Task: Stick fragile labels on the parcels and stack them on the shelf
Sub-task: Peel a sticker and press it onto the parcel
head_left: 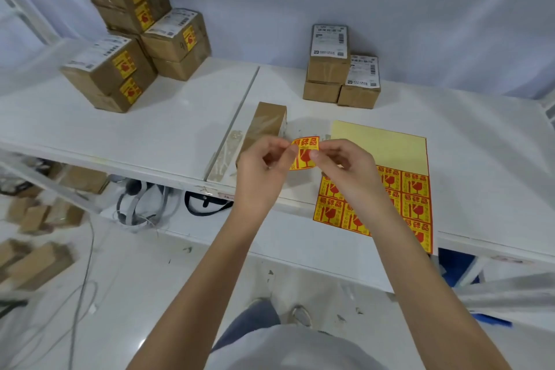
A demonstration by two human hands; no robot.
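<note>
A yellow-and-red fragile label (304, 149) is pinched between my left hand (261, 167) and my right hand (345, 167), held in the air above the shelf. Just behind my left hand a brown parcel (265, 125) lies on the white shelf (168, 129), with no fragile label visible on it. The label sheet (411, 189) lies under my right forearm; its upper part is bare backing, its lower part holds several labels. Labelled parcels (132, 36) are stacked at the back left. Unlabelled parcels (339, 75) stand at the back middle.
The shelf's front edge (300, 264) runs below my arms. On the floor at the left lie loose cardboard boxes (36, 261), cables (87, 264) and a headset (132, 204). A blue object (456, 267) sits under the shelf at the right.
</note>
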